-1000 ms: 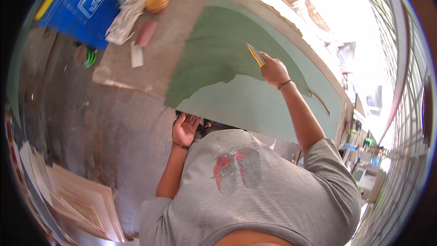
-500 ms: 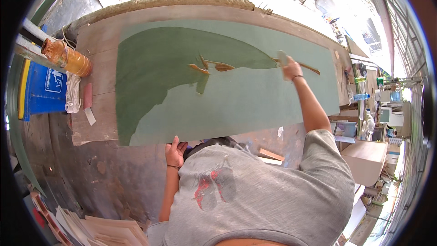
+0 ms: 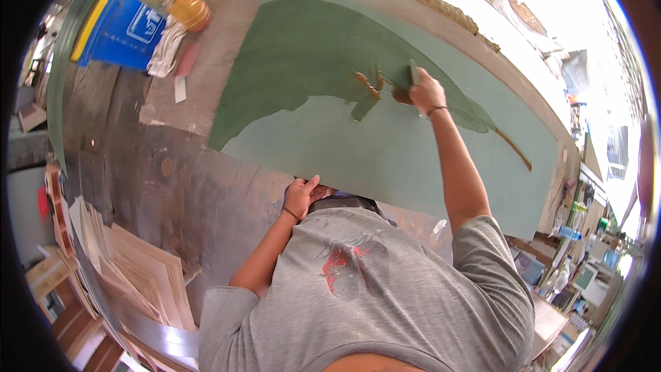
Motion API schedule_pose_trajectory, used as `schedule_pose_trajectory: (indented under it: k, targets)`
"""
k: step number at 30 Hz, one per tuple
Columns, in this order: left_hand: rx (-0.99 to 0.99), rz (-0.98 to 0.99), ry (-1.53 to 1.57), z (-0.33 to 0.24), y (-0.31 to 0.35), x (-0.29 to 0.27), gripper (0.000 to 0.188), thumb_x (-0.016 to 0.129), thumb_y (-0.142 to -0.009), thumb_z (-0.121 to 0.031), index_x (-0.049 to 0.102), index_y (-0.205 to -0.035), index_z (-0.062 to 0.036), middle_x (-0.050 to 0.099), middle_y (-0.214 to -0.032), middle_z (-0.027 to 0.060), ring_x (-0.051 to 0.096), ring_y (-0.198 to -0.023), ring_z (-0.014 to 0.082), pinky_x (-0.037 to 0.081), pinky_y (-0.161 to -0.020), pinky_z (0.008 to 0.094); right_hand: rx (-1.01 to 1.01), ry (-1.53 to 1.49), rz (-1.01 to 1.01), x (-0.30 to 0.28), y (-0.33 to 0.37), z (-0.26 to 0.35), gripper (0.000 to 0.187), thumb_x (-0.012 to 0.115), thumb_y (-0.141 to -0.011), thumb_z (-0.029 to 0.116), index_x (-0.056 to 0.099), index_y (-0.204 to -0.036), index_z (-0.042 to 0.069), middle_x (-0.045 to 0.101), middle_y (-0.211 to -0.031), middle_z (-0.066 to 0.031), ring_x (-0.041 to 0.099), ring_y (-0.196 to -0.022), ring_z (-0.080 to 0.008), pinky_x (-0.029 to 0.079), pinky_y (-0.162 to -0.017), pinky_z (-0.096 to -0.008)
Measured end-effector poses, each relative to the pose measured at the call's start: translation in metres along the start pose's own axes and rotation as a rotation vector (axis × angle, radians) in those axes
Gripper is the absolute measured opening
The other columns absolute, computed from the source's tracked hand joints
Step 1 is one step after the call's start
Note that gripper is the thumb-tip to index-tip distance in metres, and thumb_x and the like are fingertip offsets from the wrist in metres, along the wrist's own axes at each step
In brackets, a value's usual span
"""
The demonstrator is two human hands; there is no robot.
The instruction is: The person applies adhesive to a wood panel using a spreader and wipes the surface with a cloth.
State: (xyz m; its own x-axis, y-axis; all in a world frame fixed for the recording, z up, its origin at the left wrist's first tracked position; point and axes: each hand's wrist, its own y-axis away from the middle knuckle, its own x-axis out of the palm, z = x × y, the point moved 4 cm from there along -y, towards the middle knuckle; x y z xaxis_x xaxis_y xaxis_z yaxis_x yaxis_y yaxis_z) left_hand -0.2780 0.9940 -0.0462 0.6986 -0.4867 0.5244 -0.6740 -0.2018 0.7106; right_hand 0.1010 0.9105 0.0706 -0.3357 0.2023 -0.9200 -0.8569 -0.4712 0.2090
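A large, flat green panel point(image 3: 310, 145) lies on the table, its far and left part coated in a darker wet film. Golden-brown liquid sits in a puddle point(image 3: 368, 86) near the middle, and a thin streak point(image 3: 515, 149) of it runs towards the right end. My right hand point(image 3: 428, 91) is closed on a pale, flat spreader point(image 3: 413, 72), held against the wet surface just right of the puddle. At the panel's near edge, my left hand point(image 3: 300, 198) grips the rim, thumb on top and fingers partly hidden below.
On the tabletop point(image 3: 227, 27) at the far left, an orange-brown plastic bottle point(image 3: 180, 1) stands near a white rag point(image 3: 167, 48) and a reddish strip point(image 3: 186, 60). A blue bin point(image 3: 120, 27) is beside the table. Thin boards point(image 3: 148, 269) lean at lower left; cluttered shelves point(image 3: 585, 262) stand at right.
My right hand has moved left along the panel with the spreader, from the streak to the puddle. The dark film now reaches further right. The view has turned, tilting the table.
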Motion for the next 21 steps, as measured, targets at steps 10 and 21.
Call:
schedule_pose_trajectory:
  k: [10,21]
  targets:
    - [0.139,0.013,-0.232,0.002,0.011,-0.030,0.027,0.057,-0.087,-0.020,0.054,-0.104,0.0003,0.061,-0.096,0.0064,0.061,-0.085,0.0137,0.049,-0.073,0.0243,-0.526,0.092,0.215,0.093,0.068,0.240,0.039,0.049,-0.074,0.012,0.051,-0.113,0.011,0.063,-0.084,-0.0188,0.061,-0.081,-0.0362,0.049,-0.071,-0.0442]
    - [0.162,-0.521,-0.034,0.096,0.063,-0.220,0.026,0.056,-0.083,-0.020,0.056,-0.100,0.0001,0.065,-0.086,0.0093,0.063,-0.075,0.0153,0.047,-0.059,0.0248,-1.148,0.264,0.536,0.161,0.233,0.365,0.047,0.051,-0.073,0.013,0.046,-0.120,0.010,0.063,-0.069,-0.0120,0.064,-0.063,-0.0283,0.050,-0.051,-0.0394]
